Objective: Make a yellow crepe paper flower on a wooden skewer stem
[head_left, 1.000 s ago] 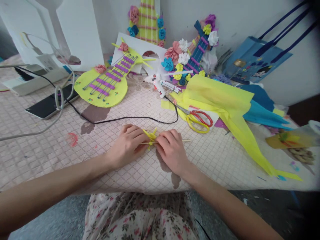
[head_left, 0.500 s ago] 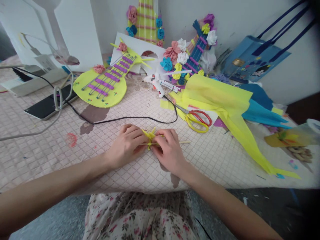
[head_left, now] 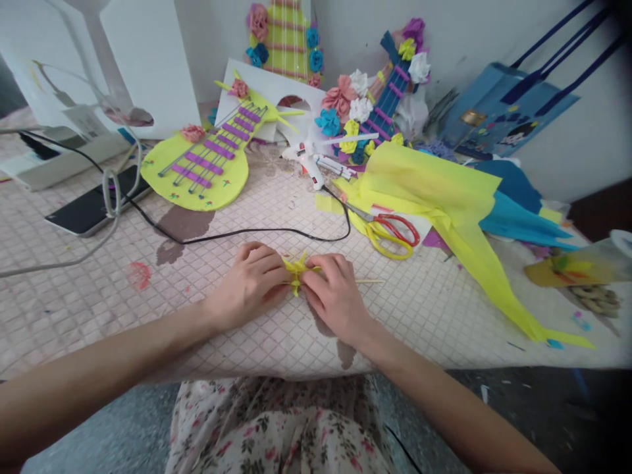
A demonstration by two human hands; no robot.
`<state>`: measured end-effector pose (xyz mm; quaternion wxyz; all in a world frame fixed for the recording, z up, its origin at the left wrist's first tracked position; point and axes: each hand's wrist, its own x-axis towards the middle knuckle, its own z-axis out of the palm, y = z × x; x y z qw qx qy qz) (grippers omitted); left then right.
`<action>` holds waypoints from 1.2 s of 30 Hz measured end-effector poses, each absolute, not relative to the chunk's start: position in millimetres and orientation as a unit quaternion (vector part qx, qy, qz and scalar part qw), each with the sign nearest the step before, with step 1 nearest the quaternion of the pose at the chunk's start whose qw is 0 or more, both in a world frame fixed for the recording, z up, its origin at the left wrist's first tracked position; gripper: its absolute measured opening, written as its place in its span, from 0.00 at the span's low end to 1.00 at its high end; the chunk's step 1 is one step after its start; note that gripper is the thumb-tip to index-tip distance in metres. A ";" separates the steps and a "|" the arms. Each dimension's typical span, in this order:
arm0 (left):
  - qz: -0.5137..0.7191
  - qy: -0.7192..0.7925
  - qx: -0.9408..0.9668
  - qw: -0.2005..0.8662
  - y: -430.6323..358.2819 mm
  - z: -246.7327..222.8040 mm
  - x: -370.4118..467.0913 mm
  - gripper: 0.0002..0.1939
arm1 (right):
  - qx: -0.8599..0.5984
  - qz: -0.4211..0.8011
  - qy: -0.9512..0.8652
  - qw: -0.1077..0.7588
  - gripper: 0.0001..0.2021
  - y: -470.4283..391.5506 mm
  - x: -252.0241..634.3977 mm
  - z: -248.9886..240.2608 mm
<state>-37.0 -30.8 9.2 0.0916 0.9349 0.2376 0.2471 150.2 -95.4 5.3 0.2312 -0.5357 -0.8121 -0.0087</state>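
Observation:
Between my two hands, close above the near part of the table, is a small crumpled piece of yellow crepe paper (head_left: 296, 266). My left hand (head_left: 251, 280) pinches its left side with curled fingers. From the right, my right hand (head_left: 336, 289) grips the paper's other side, thumb and fingers pressed together. A thin wooden stick (head_left: 370, 282) runs crosswise at the paper and sticks out past my right hand. My fingers hide part of the stick and paper, and I cannot tell which fingers bear on the stick.
Scissors (head_left: 390, 236) with red and yellow handles lie right of centre, beside a large sheet of yellow crepe paper (head_left: 424, 178). Behind are a white glue gun (head_left: 310, 164) with a black cord, a yellow paper guitar (head_left: 197, 172) and a phone (head_left: 93, 204). A cup (head_left: 577, 263) lies far right.
The stick shows slightly more length to the right of my right hand. The yellow paper looks a little more spread between my fingers. Both hands stay nearly in place.

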 end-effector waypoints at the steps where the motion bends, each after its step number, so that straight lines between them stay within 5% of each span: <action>1: 0.249 0.237 0.934 0.092 -31.0 9.6 -36.8 0.06 | -0.534 -0.012 -0.813 0.230 0.05 -95.4 150.3 5.9; 36: 0.262 0.196 0.945 0.028 -31.7 2.7 -37.1 0.05 | -0.531 0.015 -0.800 0.279 0.05 -99.6 151.1 -2.6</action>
